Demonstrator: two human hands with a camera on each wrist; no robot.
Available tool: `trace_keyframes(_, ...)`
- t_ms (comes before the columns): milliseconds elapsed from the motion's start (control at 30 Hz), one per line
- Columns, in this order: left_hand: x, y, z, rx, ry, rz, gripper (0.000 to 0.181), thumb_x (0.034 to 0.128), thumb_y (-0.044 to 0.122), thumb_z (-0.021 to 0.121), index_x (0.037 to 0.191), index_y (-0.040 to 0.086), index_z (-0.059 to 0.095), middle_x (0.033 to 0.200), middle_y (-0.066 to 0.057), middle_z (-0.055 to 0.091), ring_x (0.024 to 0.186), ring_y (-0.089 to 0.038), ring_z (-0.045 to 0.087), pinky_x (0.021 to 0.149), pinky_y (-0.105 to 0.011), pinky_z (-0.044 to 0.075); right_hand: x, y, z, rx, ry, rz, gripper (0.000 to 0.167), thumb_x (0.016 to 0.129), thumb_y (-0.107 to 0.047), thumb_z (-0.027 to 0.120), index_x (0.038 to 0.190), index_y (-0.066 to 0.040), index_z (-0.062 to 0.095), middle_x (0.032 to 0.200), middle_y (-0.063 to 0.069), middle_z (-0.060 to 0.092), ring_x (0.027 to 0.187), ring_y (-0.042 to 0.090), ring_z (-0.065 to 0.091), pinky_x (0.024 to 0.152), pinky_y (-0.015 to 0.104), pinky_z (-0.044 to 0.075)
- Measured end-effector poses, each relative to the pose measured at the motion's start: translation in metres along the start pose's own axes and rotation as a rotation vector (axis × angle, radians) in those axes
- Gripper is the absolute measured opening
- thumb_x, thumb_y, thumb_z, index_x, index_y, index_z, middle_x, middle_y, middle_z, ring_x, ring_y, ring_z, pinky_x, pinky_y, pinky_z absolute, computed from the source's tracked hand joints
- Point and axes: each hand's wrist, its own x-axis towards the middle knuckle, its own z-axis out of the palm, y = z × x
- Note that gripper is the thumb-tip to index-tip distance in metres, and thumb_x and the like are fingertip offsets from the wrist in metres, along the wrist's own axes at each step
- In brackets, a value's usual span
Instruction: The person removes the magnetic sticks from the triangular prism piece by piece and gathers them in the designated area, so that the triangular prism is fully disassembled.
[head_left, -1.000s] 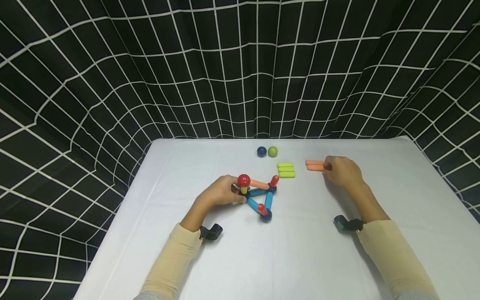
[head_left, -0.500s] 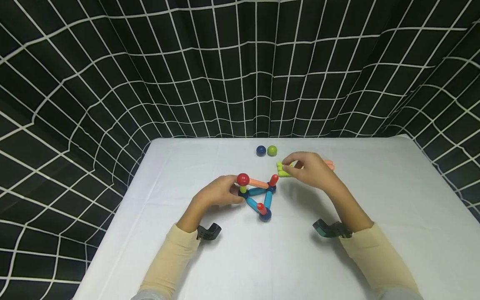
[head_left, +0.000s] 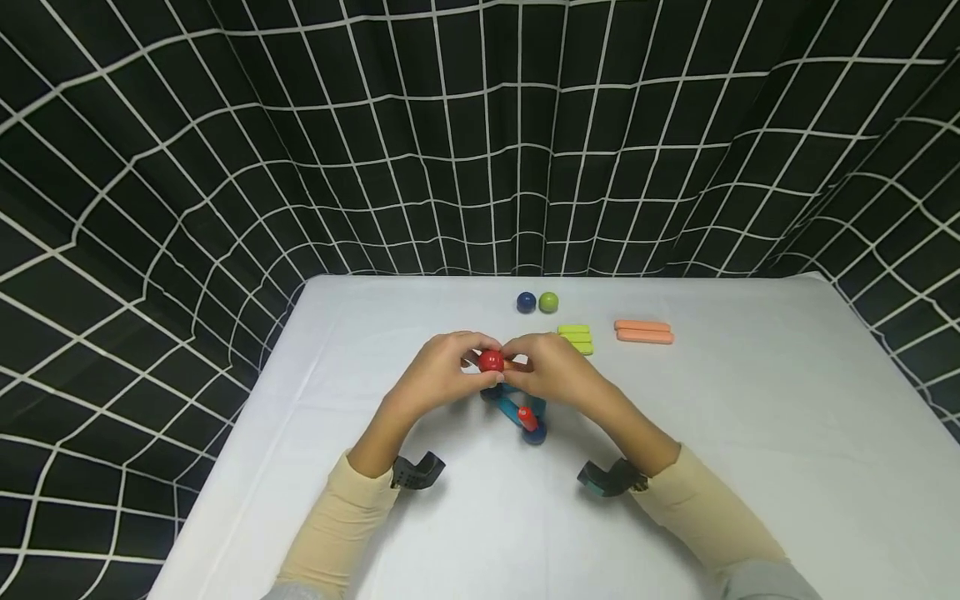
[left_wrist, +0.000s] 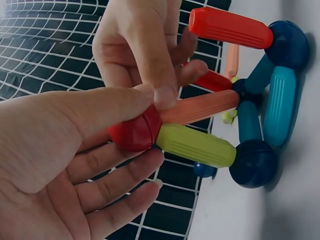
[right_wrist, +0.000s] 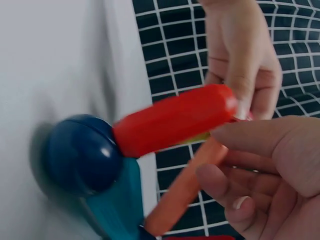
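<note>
My left hand (head_left: 427,377) pinches a red ball (left_wrist: 132,132) between thumb and fingers. This ball tops an upright yellow-green magnetic rod (left_wrist: 197,145). From the right, my right hand (head_left: 564,371) pinches the upper end of a slanting orange rod (left_wrist: 207,107) close against the ball. The rod's lower end meets a far corner of a triangle of teal rods (left_wrist: 280,107) and dark blue balls (left_wrist: 253,164) on the table. Red rods (right_wrist: 172,120) stand up from the other two corners. In the head view, my right hand hides the far corner.
On the white table (head_left: 360,321), a loose blue ball (head_left: 527,302) and a green ball (head_left: 549,302) lie at the back. Several yellow-green rods (head_left: 576,338) and two orange rods (head_left: 645,332) lie farther right. A black gridded curtain (head_left: 420,125) hangs behind.
My right hand has left the loose orange rods, moved left past the yellow-green ones and reached the frame's top. My left hand has risen from the lower blue ball to the red ball.
</note>
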Motion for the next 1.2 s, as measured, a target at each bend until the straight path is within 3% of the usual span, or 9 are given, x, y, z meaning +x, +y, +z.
trace_keyframes(333,-0.002,0.002,0.001,-0.032,-0.009,-0.025,0.032,0.0849,0.016,0.082,0.114,0.009,0.073,0.109,0.000,0.072,0.092,-0.011,0.068,0.079,-0.033,0.057,-0.002,0.001,0.007,-0.043,0.099,-0.080,0.010,0.083,-0.004,0.073,0.093,-0.007,0.073,0.083,-0.003,0.066,0.068,0.010,0.057,0.060,0.025,0.050)
trace_keyframes(667,-0.001,0.004,0.002,0.018,0.003,-0.032,0.036,0.0850,0.020,0.082,0.118,0.009,0.071,0.111,-0.001,0.070,0.093,-0.012,0.068,0.080,-0.030,0.055,-0.019,-0.002,-0.005,-0.122,0.200,-0.097,0.018,0.079,0.001,0.064,0.093,-0.009,0.070,0.077,-0.003,0.055,0.066,0.011,0.048,0.055,0.027,0.043)
trace_keyframes(833,0.000,0.004,0.004,0.038,0.005,-0.068,0.035,0.0849,0.020,0.081,0.118,0.012,0.071,0.109,0.000,0.070,0.092,-0.012,0.068,0.080,-0.031,0.053,-0.034,0.002,-0.013,-0.152,0.194,-0.021,0.015,0.080,0.002,0.069,0.084,-0.011,0.062,0.074,-0.003,0.051,0.064,0.011,0.048,0.054,0.027,0.043)
trace_keyframes(1000,0.000,0.004,0.004,0.056,-0.004,-0.079,0.036,0.0851,0.022,0.081,0.118,0.013,0.070,0.108,0.001,0.070,0.093,-0.013,0.068,0.080,-0.031,0.053,-0.053,0.009,-0.020,-0.168,0.159,0.071,0.024,0.083,-0.005,0.079,0.077,-0.014,0.057,0.072,-0.002,0.049,0.064,0.013,0.046,0.054,0.027,0.041)
trace_keyframes(1200,0.001,0.003,0.004,0.062,-0.035,-0.111,0.038,0.0866,0.025,0.080,0.122,0.016,0.068,0.104,0.004,0.071,0.095,-0.013,0.066,0.080,-0.031,0.052,-0.070,0.022,-0.022,-0.178,0.072,0.168,0.012,0.084,-0.008,0.080,0.084,-0.012,0.069,0.074,-0.004,0.056,0.067,0.014,0.050,0.058,0.029,0.045)
